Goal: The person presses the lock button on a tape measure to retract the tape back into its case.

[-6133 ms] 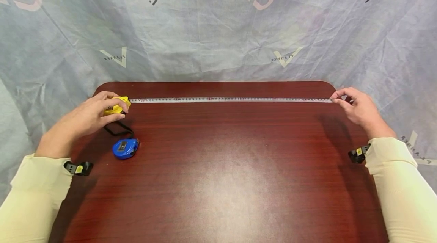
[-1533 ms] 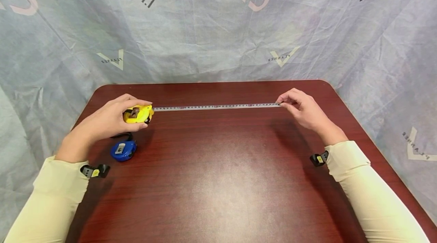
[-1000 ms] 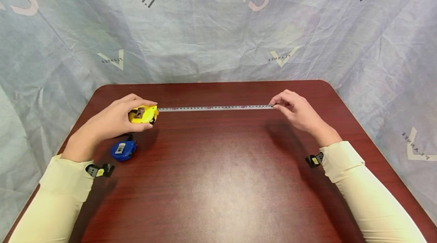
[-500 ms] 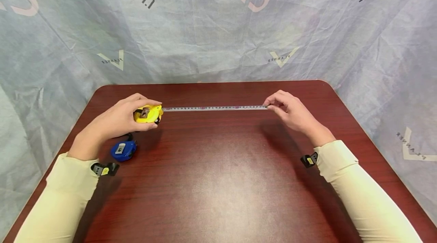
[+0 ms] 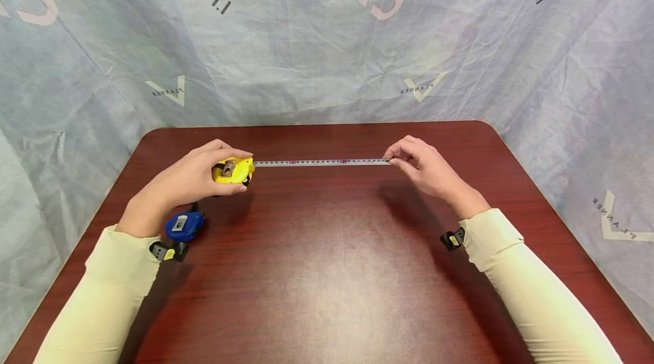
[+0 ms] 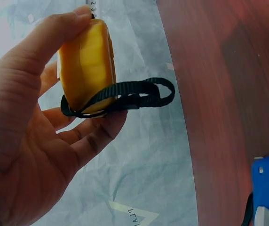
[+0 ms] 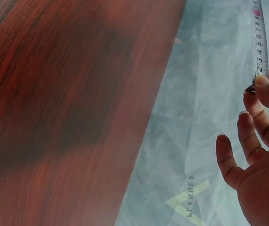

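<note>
In the head view my left hand [image 5: 196, 174] grips a yellow tape measure [image 5: 236, 171] above the table's left half. A black wrist strap [image 6: 130, 92] hangs from its case in the left wrist view. The white printed blade [image 5: 322, 163] runs straight out of the case towards the right. My right hand [image 5: 424, 165] pinches the blade's end hook [image 7: 250, 89] between thumb and index finger, its other fingers loosely bent. A blue tape measure [image 5: 185, 225] with a silver clip lies on the table, nearest to my left forearm.
The dark red wooden table [image 5: 347, 273] has rounded far corners. Behind it hangs a creased grey fabric backdrop [image 5: 317, 40] with printed letters. Each wrist wears a small black camera on a strap.
Both hands have come closer together, the left moving right and the right moving left. The exposed blade has become much shorter, drawn back into the yellow case. The blue tape measure stays put.
</note>
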The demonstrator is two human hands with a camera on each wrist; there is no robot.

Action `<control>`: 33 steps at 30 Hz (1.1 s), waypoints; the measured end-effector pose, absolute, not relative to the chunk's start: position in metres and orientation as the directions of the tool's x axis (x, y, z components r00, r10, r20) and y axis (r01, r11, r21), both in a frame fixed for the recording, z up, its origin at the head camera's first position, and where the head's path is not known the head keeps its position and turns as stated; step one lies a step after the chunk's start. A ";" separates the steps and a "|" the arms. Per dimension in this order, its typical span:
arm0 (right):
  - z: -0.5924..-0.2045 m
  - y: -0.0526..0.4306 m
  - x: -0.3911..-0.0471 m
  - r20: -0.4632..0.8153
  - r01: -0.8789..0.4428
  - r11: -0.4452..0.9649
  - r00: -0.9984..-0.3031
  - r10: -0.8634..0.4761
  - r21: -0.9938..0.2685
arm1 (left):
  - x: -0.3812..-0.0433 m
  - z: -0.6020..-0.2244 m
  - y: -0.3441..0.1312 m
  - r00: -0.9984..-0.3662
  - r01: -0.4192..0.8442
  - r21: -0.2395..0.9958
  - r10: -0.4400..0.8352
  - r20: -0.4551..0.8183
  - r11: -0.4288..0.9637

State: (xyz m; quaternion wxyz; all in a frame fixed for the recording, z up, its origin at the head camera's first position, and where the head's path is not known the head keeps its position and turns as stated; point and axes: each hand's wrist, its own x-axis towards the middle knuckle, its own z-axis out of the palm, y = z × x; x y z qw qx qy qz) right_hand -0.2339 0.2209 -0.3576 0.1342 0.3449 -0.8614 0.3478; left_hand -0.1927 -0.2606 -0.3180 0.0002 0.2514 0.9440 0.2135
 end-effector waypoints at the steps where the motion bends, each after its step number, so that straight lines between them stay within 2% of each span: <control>1: -0.357 0.220 -0.234 0.470 -0.688 0.520 -0.726 -0.502 -0.507 | -0.193 -0.318 -0.260 -0.874 0.473 0.404 0.474 0.106 0.783; 11: -0.357 0.209 -0.235 0.471 -0.701 0.511 -0.713 -0.519 -0.498 | -0.193 -0.321 -0.249 -0.882 0.456 0.425 0.459 0.102 0.782; 33: -0.358 0.181 -0.239 0.478 -0.737 0.474 -0.675 -0.562 -0.482 | -0.200 -0.329 -0.229 -0.859 0.499 0.423 0.496 0.126 0.756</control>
